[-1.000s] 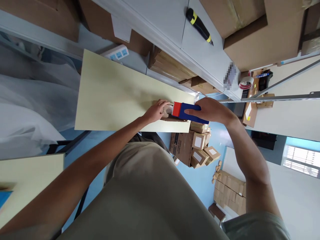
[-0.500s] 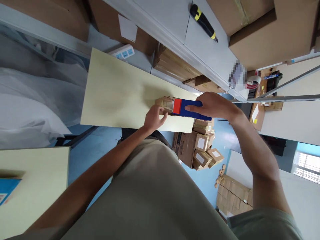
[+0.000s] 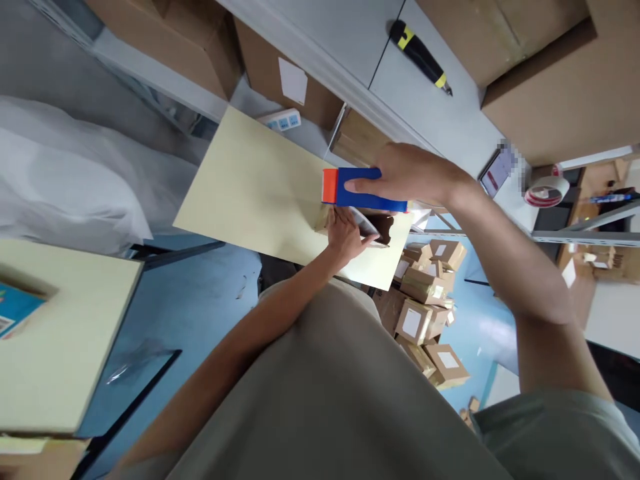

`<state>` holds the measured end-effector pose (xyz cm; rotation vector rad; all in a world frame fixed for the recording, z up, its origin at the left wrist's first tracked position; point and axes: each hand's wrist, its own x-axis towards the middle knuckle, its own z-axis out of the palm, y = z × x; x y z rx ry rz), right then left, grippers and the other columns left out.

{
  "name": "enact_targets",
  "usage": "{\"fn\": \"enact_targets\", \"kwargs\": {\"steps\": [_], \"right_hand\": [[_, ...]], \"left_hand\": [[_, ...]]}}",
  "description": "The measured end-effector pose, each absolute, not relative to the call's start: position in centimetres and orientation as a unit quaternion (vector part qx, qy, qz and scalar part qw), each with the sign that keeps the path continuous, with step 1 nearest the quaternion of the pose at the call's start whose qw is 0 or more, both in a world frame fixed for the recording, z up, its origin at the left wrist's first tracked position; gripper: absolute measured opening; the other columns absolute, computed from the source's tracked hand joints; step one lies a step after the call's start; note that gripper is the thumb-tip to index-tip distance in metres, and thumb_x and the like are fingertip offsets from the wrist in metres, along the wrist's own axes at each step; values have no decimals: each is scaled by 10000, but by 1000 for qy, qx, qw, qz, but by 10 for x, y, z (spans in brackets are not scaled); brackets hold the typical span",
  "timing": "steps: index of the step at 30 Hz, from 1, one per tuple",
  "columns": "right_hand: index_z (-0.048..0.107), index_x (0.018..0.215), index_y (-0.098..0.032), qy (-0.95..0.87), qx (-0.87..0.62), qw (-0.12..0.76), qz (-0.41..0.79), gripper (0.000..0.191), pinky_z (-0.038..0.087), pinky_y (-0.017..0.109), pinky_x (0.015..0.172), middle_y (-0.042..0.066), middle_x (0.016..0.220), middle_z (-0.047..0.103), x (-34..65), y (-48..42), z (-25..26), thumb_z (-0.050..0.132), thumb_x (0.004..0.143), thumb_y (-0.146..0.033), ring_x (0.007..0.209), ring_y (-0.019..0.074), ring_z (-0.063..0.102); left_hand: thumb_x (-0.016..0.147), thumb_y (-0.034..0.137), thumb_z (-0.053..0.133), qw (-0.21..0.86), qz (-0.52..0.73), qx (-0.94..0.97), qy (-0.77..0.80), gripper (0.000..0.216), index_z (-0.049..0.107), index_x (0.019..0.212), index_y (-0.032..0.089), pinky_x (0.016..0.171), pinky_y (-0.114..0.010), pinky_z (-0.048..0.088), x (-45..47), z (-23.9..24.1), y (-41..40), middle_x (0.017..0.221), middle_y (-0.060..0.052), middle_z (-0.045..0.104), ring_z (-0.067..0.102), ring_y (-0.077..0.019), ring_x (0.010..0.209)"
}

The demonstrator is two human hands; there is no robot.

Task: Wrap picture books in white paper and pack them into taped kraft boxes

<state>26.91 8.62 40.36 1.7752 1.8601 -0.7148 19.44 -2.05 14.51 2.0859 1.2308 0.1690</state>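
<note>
My right hand point(image 3: 407, 177) grips a blue tape dispenser point(image 3: 363, 190) with an orange-red end, held just above a small brown cardboard box point(image 3: 373, 227) on the pale yellow table point(image 3: 250, 193). My left hand point(image 3: 345, 237) is closed on the near side of that box, fingers pressed against it. The box is mostly hidden by both hands and the dispenser.
A black and yellow utility knife point(image 3: 420, 57) lies on the grey shelf point(image 3: 360, 40). A power strip point(image 3: 280, 120) sits behind the table. Large cartons point(image 3: 555, 73) fill the shelf. Small labelled boxes point(image 3: 425, 293) are piled on the blue floor. A tape roll point(image 3: 545, 192) lies at right.
My right hand has lifted the dispenser up off the box. My left hand slid from the box's top to its near side. The camera view has swung.
</note>
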Motion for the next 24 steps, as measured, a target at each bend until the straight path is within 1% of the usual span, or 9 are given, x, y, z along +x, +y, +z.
{"fn": "enact_targets", "kwargs": {"steps": [3, 7, 10, 12, 15, 17, 19, 21, 24], "right_hand": [[673, 928, -202, 705, 623, 212, -264, 506, 477, 315, 633, 40, 711, 643, 279, 95, 398, 683, 1003, -702, 795, 256, 705], [686, 953, -196, 712, 602, 196, -305, 480, 509, 311, 644, 45, 687, 661, 287, 103, 397, 720, 977, -675, 804, 266, 731], [694, 959, -188, 717, 592, 190, -315, 483, 523, 317, 673, 40, 669, 658, 292, 103, 396, 740, 966, -669, 803, 263, 731], [698, 946, -178, 724, 582, 184, -321, 509, 528, 328, 691, 44, 662, 653, 295, 101, 394, 724, 976, -686, 798, 264, 725], [698, 942, -169, 734, 569, 165, -333, 535, 529, 346, 709, 58, 681, 654, 301, 95, 388, 688, 998, -701, 807, 271, 717], [694, 950, -168, 739, 569, 158, -324, 520, 523, 351, 716, 67, 716, 657, 303, 90, 386, 701, 996, -686, 834, 282, 717], [686, 948, -170, 741, 575, 164, -304, 499, 516, 354, 721, 72, 751, 659, 305, 86, 386, 725, 987, -666, 859, 294, 718], [682, 934, -175, 738, 583, 174, -293, 493, 514, 358, 721, 71, 760, 655, 305, 81, 389, 729, 987, -663, 854, 297, 719], [687, 910, -188, 730, 586, 181, -301, 522, 518, 369, 694, 60, 701, 628, 304, 75, 392, 700, 992, -703, 788, 288, 714]], "left_hand": [[924, 836, 642, 353, 38, 756, 550, 1355, 215, 1679, -205, 1394, -656, 46, 227, 148, -28, 1741, -456, 270, 152, -560, 1700], [862, 899, 664, 371, 14, 705, 605, 1442, 163, 1729, -138, 1361, -740, 9, 270, 158, -38, 1796, -428, 122, 42, -597, 1700], [821, 872, 751, 361, 35, 695, 621, 1467, 131, 1768, -62, 1322, -816, -2, 287, 160, -43, 1823, -389, 60, 8, -624, 1690], [788, 801, 845, 349, 68, 689, 631, 1472, 128, 1787, -7, 1302, -852, -11, 290, 157, -46, 1832, -371, 37, 15, -642, 1683], [762, 659, 945, 342, 114, 678, 641, 1439, 164, 1790, 25, 1288, -877, 3, 288, 148, -52, 1823, -384, 34, 77, -668, 1667], [797, 595, 939, 344, 141, 674, 638, 1366, 181, 1791, 41, 1277, -891, 28, 287, 142, -56, 1818, -388, 55, 112, -666, 1663], [847, 548, 903, 349, 159, 673, 633, 1263, 209, 1795, 87, 1264, -908, 52, 285, 138, -57, 1822, -368, 99, 142, -655, 1664], [867, 493, 891, 350, 151, 677, 630, 1174, 261, 1791, 136, 1259, -916, 75, 284, 135, -55, 1825, -346, 156, 183, -650, 1658], [819, 387, 938, 337, 111, 692, 629, 1133, 355, 1764, 161, 1268, -908, 110, 282, 134, -50, 1811, -343, 233, 256, -664, 1630]]}}
